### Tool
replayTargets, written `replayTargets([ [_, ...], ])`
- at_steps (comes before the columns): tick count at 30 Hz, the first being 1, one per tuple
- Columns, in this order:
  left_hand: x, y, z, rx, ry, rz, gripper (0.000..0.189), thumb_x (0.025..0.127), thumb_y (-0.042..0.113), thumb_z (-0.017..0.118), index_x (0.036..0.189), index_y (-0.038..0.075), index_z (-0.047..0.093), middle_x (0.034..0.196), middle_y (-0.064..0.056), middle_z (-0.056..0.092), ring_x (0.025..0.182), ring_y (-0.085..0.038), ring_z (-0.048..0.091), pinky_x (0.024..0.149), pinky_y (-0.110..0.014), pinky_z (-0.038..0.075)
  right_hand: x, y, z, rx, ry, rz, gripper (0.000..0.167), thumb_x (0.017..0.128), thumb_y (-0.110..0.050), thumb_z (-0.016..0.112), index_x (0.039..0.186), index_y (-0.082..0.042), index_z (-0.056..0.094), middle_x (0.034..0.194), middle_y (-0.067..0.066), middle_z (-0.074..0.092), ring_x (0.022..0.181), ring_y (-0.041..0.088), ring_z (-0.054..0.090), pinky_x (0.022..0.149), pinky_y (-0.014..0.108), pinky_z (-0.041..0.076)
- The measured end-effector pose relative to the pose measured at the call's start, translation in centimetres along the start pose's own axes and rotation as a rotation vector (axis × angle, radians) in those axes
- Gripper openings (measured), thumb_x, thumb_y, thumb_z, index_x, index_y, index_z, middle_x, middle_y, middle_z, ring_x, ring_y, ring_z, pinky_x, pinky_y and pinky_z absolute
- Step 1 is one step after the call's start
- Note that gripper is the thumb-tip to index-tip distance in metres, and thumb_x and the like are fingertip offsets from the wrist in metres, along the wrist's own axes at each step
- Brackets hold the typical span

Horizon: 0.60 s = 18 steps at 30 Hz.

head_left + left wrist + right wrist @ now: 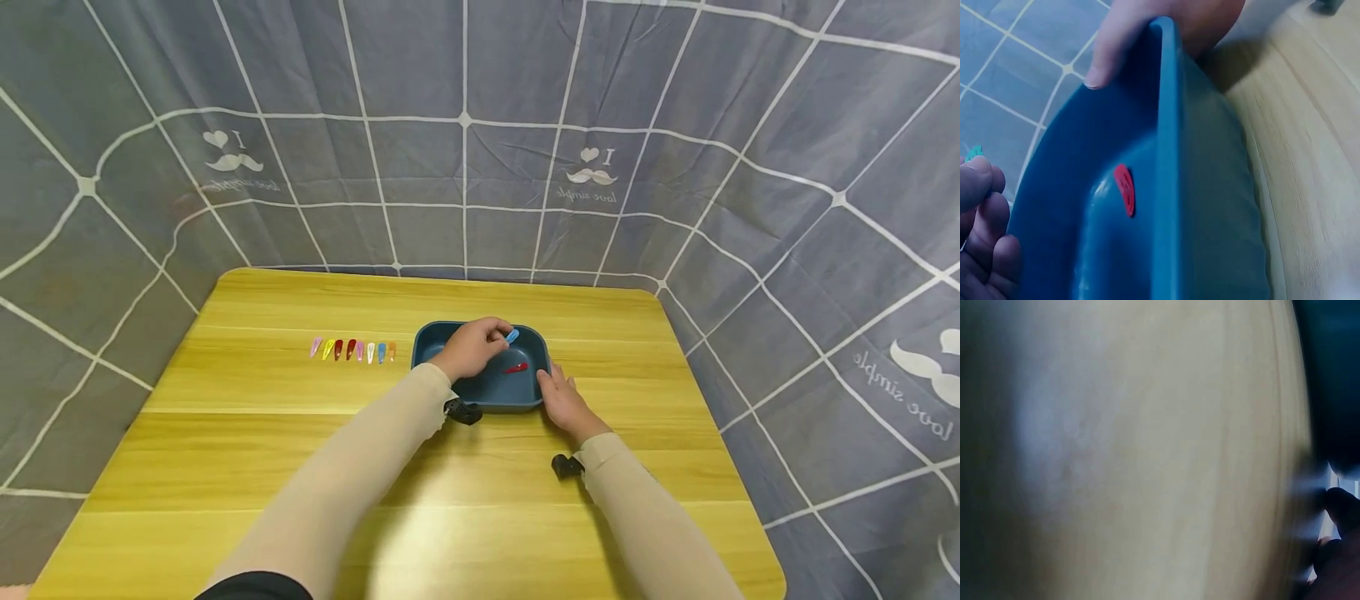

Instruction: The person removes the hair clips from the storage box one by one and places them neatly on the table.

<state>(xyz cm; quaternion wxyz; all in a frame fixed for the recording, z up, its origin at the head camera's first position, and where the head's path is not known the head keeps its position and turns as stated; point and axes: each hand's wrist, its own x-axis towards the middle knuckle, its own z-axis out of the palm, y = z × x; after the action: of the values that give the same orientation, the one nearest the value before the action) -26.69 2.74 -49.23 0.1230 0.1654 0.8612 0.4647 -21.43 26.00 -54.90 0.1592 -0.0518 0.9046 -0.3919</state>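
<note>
A dark blue plastic basin (498, 408) stands on the table. Above its inside, my left hand (474, 347) pinches a small blue hair clip (513, 336) between thumb and fingers. The clip's end looks greenish in the left wrist view, where most of it is hidden. On the basin's floor lies one red hair clip (1125, 189). My right hand (566, 404) holds the basin's right wall, with the thumb (1099, 72) over the rim on the inside and the fingers outside. In the right wrist view only a dark, blurred part of that hand shows.
Left of the basin, several hair clips lie in a row, from a pink clip (316, 347) at the far end to an orange clip (392, 352) nearest the basin. The wooden table (465, 517) is bordered by a grey checked curtain (420, 158).
</note>
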Motion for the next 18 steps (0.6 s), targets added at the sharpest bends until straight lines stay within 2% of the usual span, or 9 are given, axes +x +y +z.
replayTargets([
  [5, -0.9, -0.4, -1.5, -0.041, 0.005, 0.022, 0.042, 0.108, 0.019, 0.061, 0.15, 0.018, 0.058, 0.113, -0.007, 0.069, 0.097, -0.028, 0.066, 0.082, -0.035, 0.051, -0.1, 0.1, 0.1, 0.021, 0.001, -0.005, 0.067, 0.115, -0.044, 0.02, 0.17, -0.009, 0.006, 0.177, 0.017, 0.011, 0.165, 0.039, 0.003, 0.13, 0.059, -0.011],
  [8, -1.6, -0.7, -2.8, -0.057, 0.03, 0.022, 0.043, 0.108, 0.017, 0.062, 0.151, 0.018, 0.058, 0.112, -0.005, 0.068, 0.099, -0.026, 0.066, 0.084, -0.035, 0.053, -0.1, 0.1, 0.1, 0.021, -0.001, -0.006, 0.067, 0.115, -0.045, 0.02, 0.17, -0.009, 0.006, 0.177, 0.017, 0.01, 0.165, 0.039, 0.002, 0.13, 0.059, -0.011],
  [15, -3.5, -2.1, -7.1, -0.049, 0.103, -0.007, 0.042, 0.107, 0.015, 0.063, 0.149, 0.012, 0.059, 0.122, -0.009, 0.068, 0.107, -0.026, 0.066, 0.093, -0.038, 0.057, -0.1, 0.0, 0.0, 0.015, -0.004, -0.012, 0.067, 0.116, -0.043, 0.02, 0.17, -0.008, 0.004, 0.177, 0.019, 0.009, 0.164, 0.041, 0.0, 0.13, 0.059, -0.011],
  [17, -4.2, -2.7, -8.5, -0.05, 0.124, -0.024, 0.04, 0.108, 0.016, 0.062, 0.148, 0.012, 0.06, 0.125, -0.01, 0.068, 0.109, -0.027, 0.066, 0.09, -0.037, 0.057, -0.1, 0.0, 0.0, 0.005, -0.002, -0.013, 0.066, 0.116, -0.043, 0.02, 0.17, -0.008, 0.004, 0.177, 0.02, 0.01, 0.164, 0.041, 0.001, 0.13, 0.059, -0.011],
  [18, -4.6, -3.1, -9.3, -0.044, 0.134, -0.031, 0.04, 0.108, 0.017, 0.062, 0.147, 0.012, 0.06, 0.127, -0.01, 0.067, 0.11, -0.027, 0.067, 0.084, -0.036, 0.058, -0.1, 0.0, -0.1, 0.002, -0.004, -0.013, 0.066, 0.116, -0.043, 0.02, 0.17, -0.009, 0.003, 0.177, 0.02, 0.009, 0.164, 0.041, 0.001, 0.13, 0.059, -0.011],
])
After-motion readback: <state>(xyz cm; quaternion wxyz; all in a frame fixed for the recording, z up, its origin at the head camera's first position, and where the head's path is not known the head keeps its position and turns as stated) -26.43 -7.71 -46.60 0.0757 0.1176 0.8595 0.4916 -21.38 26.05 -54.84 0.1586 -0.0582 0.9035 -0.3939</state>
